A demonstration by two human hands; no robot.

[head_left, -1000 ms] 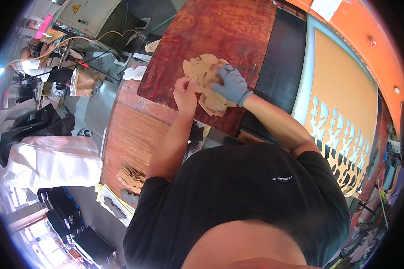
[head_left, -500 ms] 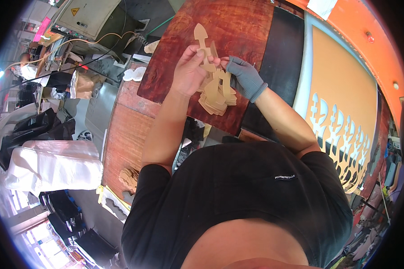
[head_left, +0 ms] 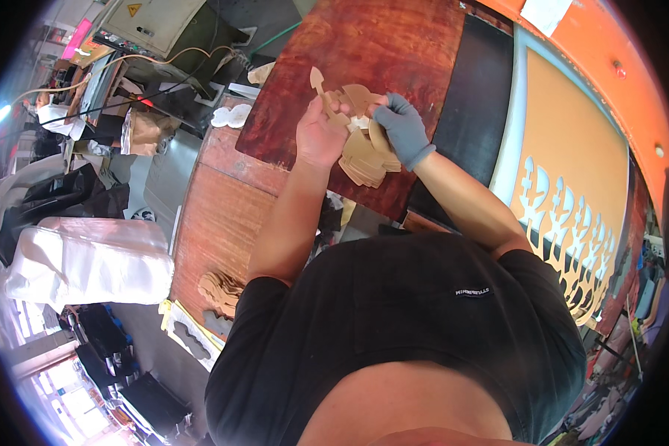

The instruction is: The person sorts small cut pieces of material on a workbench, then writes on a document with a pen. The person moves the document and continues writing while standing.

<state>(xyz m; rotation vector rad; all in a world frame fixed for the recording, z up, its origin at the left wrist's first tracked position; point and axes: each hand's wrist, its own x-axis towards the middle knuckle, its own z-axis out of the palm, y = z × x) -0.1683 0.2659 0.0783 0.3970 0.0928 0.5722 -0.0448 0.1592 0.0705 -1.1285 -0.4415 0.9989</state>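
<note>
My bare left hand [head_left: 321, 135] is closed on a tan flat cut-out piece [head_left: 318, 80], whose pointed tip rises above the fingers. My right hand [head_left: 405, 130], in a grey glove with bare fingertips, pinches the right end of a curved, fan-shaped tan part [head_left: 359, 98] that spans the gap between both hands. Whether this part belongs to the piece in my left hand cannot be made out. Just below the hands, a stack of tan cut-outs [head_left: 366, 165] lies on the dark red tabletop [head_left: 379, 44]; my hands partly cover its upper end.
To the right, beyond a black strip [head_left: 464, 97], lies a large tan sheet [head_left: 576, 126] with rows of cut-out shapes under an orange machine frame [head_left: 617, 67]. Another pile of tan pieces [head_left: 221, 291] rests on the wooden bench [head_left: 223, 215] at left, beside a white wrapped bundle [head_left: 89, 260].
The pointed piece has tilted to the left and moved lower with my left hand. My gloved right hand has turned, its fingers now curled in, and the fan-shaped part shows more broadly.
</note>
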